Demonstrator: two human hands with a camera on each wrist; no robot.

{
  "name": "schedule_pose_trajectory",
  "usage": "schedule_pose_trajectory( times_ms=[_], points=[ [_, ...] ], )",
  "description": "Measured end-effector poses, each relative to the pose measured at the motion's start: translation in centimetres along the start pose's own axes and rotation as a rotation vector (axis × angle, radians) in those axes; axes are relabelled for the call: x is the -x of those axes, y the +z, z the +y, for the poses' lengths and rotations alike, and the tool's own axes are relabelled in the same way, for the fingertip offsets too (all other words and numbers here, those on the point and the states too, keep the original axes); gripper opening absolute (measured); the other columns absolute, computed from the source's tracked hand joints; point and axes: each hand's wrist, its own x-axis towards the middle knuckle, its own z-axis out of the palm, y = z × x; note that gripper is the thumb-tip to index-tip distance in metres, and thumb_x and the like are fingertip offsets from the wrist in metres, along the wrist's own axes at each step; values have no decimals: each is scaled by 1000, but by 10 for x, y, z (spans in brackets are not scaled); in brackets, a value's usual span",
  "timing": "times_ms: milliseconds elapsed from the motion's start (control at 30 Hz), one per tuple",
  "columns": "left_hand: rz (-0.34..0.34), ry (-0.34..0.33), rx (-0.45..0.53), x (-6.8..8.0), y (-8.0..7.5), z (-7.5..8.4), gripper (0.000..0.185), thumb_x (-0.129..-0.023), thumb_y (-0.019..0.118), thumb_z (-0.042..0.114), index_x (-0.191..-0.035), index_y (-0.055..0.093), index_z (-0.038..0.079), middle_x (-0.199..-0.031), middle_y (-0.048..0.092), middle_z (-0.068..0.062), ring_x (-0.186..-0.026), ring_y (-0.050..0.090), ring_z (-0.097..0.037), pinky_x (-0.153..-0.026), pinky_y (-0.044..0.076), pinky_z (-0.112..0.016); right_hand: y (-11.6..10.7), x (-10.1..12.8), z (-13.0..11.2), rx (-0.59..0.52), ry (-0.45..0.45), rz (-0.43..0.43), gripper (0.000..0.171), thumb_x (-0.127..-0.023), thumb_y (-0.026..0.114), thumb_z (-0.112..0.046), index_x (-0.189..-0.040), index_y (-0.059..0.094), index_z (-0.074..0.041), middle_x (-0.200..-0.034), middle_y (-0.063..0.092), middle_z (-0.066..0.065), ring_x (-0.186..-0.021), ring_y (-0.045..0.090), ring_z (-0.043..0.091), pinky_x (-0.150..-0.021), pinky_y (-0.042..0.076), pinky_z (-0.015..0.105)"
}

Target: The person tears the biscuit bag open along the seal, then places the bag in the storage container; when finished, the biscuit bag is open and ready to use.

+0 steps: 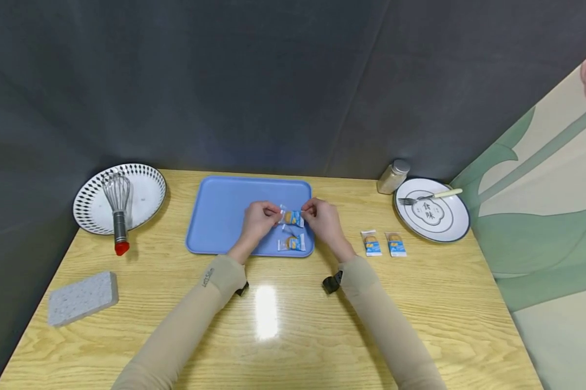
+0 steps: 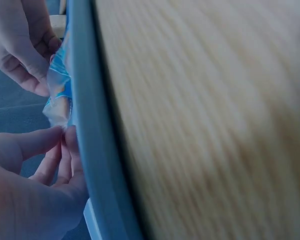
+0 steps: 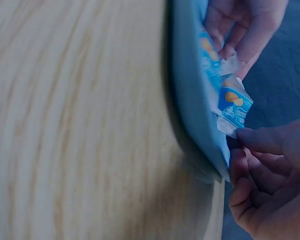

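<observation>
beige sleeves [image 1: 195, 319] lead to both hands [image 1: 259, 219] [image 1: 324, 216] pinching a snack packet's [image 1: 291, 218] ends above the blue tray [image 1: 225, 216] — best torn slowly, gripping near the seam.

Tray [image 1: 225, 216] centre; whisk [image 1: 118, 208] on plate [image 1: 149, 187] left; sponge [image 1: 82, 298] front-left.

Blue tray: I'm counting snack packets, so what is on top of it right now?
On the blue tray, one snack packet lies near its front edge. Another packet is pinched above it by left hand and right hand, which cover some tray.
</observation>
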Motion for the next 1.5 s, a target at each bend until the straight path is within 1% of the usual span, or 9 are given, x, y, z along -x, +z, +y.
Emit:
schedule_pose_trajectory(
  times_ms=[133,467,733,867,967,1100,1233,1367,1500],
  points=[
    [-12,28,-126,-1,-1,-1,5,-90,78,-2,-92,79,-7,-81,77,-15,-68,71,-20,-61,50,-21,2,-1,-2,87,-3,-36,4,-97,74,1,-94,72,2,-85,72,12,-78,66,25,-71,54,34],
    [-22,12,-251,-1,1,3,5,-89,82,2,-90,81,-3,-83,77,-13,-79,73,-27,-73,56,-32,3,0,-6,210,39,-86,4,-100,73,-5,-102,75,-2,-92,73,10,-82,67,25,-74,56,41],
    [-46,-5,-245,1,-3,1,9,-91,82,5,-94,81,-4,-86,79,-13,-77,74,-26,-72,57,-30,4,3,-3,188,2,-38,10,-97,77,-2,-107,75,-2,-104,72,15,-96,69,30,-85,57,47],
    [-48,-5,-225,3,-7,1,12,-91,81,5,-97,81,-5,-86,79,-14,-72,74,-26,-68,57,-29,-3,8,-1,117,-12,15,11,-100,72,-2,-110,75,0,-106,72,17,-89,68,31,-79,57,46],
    [-31,10,-228,5,-8,3,16,-91,79,7,-102,80,-5,-89,78,-14,-78,73,-28,-73,56,-32,-13,13,-1,56,-14,66,12,-102,68,-2,-113,74,2,-106,73,18,-85,69,32,-77,57,46],
    [-1,63,-226,10,-8,14,20,-94,76,9,-109,79,-5,-95,78,-16,-88,73,-31,-82,56,-40,-32,24,1,-14,-16,123,15,-104,65,0,-115,72,7,-107,74,23,-90,73,37,-82,60,50],
    [-9,116,-173,18,-4,35,22,-101,72,11,-116,78,-4,-102,77,-16,-91,74,-32,-84,57,-44,-50,36,7,-65,-9,169,17,-105,63,1,-117,70,11,-109,73,27,-95,73,43,-86,60,54],
    [-70,139,-109,27,12,57,23,-104,69,12,-121,77,-3,-107,76,-15,-95,76,-31,-86,60,-44,-70,52,16,-69,35,204,19,-107,62,-1,-119,69,11,-110,73,27,-97,72,44,-88,59,52],
    [-175,152,-66,34,39,67,27,-107,66,14,-125,74,-3,-112,75,-15,-101,75,-33,-89,60,-42,-89,70,32,-66,100,238,21,-107,60,-2,-121,68,11,-110,72,27,-95,71,42,-84,57,34]
  ],
)
